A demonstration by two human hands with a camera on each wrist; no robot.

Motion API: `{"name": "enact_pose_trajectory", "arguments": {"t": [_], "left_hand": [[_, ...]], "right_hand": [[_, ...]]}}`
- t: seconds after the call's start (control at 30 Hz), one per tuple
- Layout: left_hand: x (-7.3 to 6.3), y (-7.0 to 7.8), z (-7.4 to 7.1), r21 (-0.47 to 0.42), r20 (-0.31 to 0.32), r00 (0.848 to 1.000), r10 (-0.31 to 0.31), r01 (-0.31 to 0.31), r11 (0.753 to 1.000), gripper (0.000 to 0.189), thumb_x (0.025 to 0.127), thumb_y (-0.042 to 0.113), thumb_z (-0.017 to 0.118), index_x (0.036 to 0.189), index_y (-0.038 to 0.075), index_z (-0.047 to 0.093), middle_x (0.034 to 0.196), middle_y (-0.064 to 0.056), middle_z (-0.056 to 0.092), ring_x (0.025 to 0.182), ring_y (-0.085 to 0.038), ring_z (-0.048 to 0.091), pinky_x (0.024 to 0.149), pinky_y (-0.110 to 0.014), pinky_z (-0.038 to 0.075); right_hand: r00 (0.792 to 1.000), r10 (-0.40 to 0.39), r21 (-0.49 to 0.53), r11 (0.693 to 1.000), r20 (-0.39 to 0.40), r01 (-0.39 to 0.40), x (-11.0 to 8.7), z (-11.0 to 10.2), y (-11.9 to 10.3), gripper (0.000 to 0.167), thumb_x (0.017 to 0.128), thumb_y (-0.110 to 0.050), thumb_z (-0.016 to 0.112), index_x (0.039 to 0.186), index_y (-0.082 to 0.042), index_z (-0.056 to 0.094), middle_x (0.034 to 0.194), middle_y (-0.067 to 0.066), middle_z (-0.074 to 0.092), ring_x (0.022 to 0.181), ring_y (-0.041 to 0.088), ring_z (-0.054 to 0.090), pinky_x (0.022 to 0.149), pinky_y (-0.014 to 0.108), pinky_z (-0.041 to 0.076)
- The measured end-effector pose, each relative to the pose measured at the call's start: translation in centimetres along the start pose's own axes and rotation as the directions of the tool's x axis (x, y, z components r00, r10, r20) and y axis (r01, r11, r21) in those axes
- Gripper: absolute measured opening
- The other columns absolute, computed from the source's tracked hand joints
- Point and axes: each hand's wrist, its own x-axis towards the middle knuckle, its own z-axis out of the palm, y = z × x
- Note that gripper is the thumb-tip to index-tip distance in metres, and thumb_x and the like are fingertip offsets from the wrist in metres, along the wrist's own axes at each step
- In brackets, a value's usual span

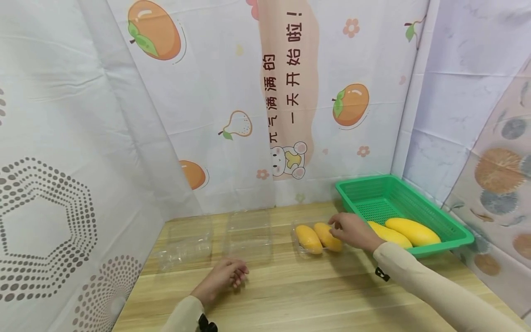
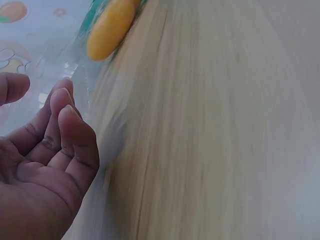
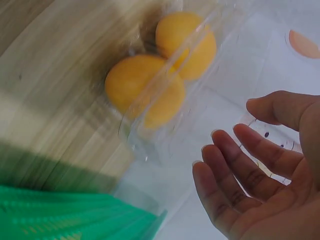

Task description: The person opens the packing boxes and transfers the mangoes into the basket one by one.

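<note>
Two yellow-orange mangoes (image 1: 309, 239) lie side by side in a clear plastic box (image 3: 135, 140) on the table, right of the middle. My right hand (image 1: 352, 228) hovers at the right side of this box. Its fingers are spread and loosely bent, and the right wrist view shows nothing held between them. Farther left, my left hand (image 1: 224, 276) hangs above the wood with relaxed fingers and holds nothing. It is nearest to a second clear plastic box (image 1: 249, 236), which stands behind it and contains no fruit.
A green plastic basket (image 1: 452, 226) at the right back holds yellow mangoes (image 1: 412, 231), partly hidden by the right arm. Another clear plastic box (image 1: 186, 249) stands at the far left. Printed white curtains (image 1: 224, 92) enclose the wooden table (image 1: 282, 290) at the back and sides.
</note>
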Motion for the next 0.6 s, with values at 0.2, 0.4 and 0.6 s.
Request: {"name": "enact_pose_trajectory", "arguments": {"t": [0.2, 0.4, 0.6], "left_hand": [[0.8, 0.1, 1.8, -0.009, 0.046, 0.999, -0.024, 0.024, 1.000, 0.038, 0.106, 0.027, 0.057, 0.096, -0.008, 0.071, 0.078, -0.005, 0.066, 0.062, -0.009, 0.055, 0.055, -0.020, 0.048], [1.9, 0.4, 3.9, -0.004, 0.076, 0.997, -0.017, 0.017, 1.000, 0.038, 0.104, 0.028, 0.061, 0.096, -0.008, 0.071, 0.078, -0.006, 0.068, 0.061, -0.010, 0.057, 0.054, -0.020, 0.048], [2.9, 1.2, 5.7, 0.018, 0.107, 0.994, 0.016, -0.018, 1.000, 0.038, 0.106, 0.027, 0.059, 0.102, -0.010, 0.070, 0.082, -0.007, 0.068, 0.064, -0.011, 0.057, 0.055, -0.022, 0.048]], "right_hand": [[0.999, -0.037, -0.013, 0.999, 0.030, 0.038, 0.3, 1.4, -0.9, 0.019, 0.093, -0.011, 0.075, 0.107, 0.000, 0.074, 0.089, 0.001, 0.069, 0.079, 0.015, 0.061, 0.070, 0.036, 0.054], [0.996, -0.084, 0.020, 0.996, 0.042, 0.083, 0.5, 2.5, -2.2, 0.009, 0.092, -0.011, 0.076, 0.098, -0.005, 0.074, 0.079, -0.004, 0.064, 0.070, 0.011, 0.056, 0.065, 0.030, 0.051], [0.982, -0.184, -0.002, 0.983, 0.048, 0.184, 0.9, 3.6, -3.4, 0.009, 0.091, -0.012, 0.078, 0.090, -0.009, 0.070, 0.071, -0.009, 0.055, 0.063, 0.004, 0.047, 0.060, 0.026, 0.046]]}}
